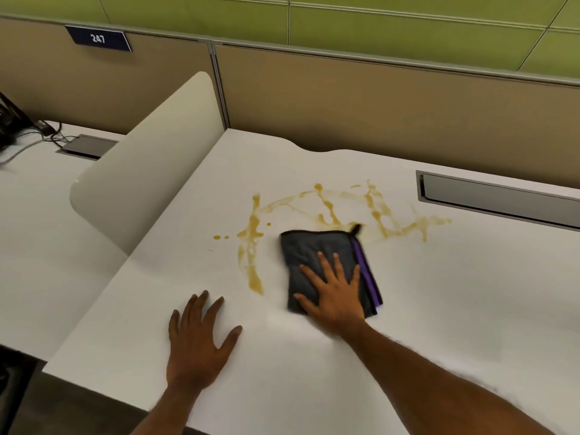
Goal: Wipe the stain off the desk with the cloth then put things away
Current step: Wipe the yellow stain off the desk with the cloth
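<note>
A folded dark grey cloth (317, 259) with a purple edge lies flat on the white desk (439, 293). My right hand (335, 293) presses on the cloth's near half, palm down, fingers spread. A yellow-brown stain (326, 208) runs in streaks and drops across the desk just beyond the cloth, and a long streak (251, 246) lies to its left. The cloth's far edge touches the streaks. My left hand (197, 343) rests flat on the bare desk to the left, fingers apart, holding nothing.
A cream curved divider panel (141, 183) stands at the desk's left side. A grey cable slot (496, 196) is set into the desk at the back right. Tan partition walls (376, 98) close the back. Black cables (28, 130) lie on the neighbouring desk.
</note>
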### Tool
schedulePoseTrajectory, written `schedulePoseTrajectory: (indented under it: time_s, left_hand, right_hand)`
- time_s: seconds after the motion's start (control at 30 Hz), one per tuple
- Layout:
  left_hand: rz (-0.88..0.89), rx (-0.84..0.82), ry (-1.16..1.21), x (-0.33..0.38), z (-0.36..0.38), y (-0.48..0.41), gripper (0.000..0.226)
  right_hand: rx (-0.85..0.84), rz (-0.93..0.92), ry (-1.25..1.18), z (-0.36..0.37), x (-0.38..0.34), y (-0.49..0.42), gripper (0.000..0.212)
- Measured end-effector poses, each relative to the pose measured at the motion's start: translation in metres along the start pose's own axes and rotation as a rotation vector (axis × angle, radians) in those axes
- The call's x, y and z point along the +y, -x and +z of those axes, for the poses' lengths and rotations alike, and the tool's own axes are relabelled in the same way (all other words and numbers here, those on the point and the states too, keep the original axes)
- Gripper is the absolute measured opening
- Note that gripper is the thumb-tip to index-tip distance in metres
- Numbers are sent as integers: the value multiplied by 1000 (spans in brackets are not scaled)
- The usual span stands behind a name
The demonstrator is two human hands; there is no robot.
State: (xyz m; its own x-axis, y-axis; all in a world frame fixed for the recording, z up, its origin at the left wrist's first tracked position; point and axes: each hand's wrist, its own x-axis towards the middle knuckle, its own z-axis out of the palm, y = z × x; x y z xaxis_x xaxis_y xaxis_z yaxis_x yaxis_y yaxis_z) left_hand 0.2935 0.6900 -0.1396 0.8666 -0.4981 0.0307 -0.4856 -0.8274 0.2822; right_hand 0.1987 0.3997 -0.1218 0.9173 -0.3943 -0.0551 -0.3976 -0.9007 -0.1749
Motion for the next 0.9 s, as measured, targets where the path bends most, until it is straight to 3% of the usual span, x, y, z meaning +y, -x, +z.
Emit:
schedulePoseTrajectory:
  time_s: [0.1, 0.17, 0.33, 0.4, 0.57, 0.63, 0.7, 0.8, 0.9]
  left_hand:
    - [-2, -7, -14, -1, 1, -1, 76]
    - [6, -17, -14, -1, 0, -1, 75]
    - [41, -94, -32, -5, -1, -3, 77]
    - [113, -128, -42, -16, -2, -4, 78]
    - [306, -162, -19, -55, -17, -18, 77]
    - [331, -159, -13, -66, -21, -30, 74]
    - [299, -124, -2, -73, -23, -45, 75]
    - [221, -68, 70, -80, -31, -70, 82]
    - [190, -40, 65, -93, -38, -92, 84]
  right_hand:
    - [22, 265, -9, 3, -19, -3, 77]
    - [12, 280, -17, 7, -48, 2, 82]
    - [-42, -155, 50, 20, -80, 22, 76]
    - [-33, -173, 71, 15, -61, 19, 72]
    - [26, 344, -10, 10, -53, 16, 76]
    - [28, 437, -31, 16, -82, 15, 80]
    - [38, 309, -49, 23, -112, 18, 78]
    - [1, -57, 6, 30, -130, 25, 74]
    - [32, -80, 41, 12, -108, 20, 67]
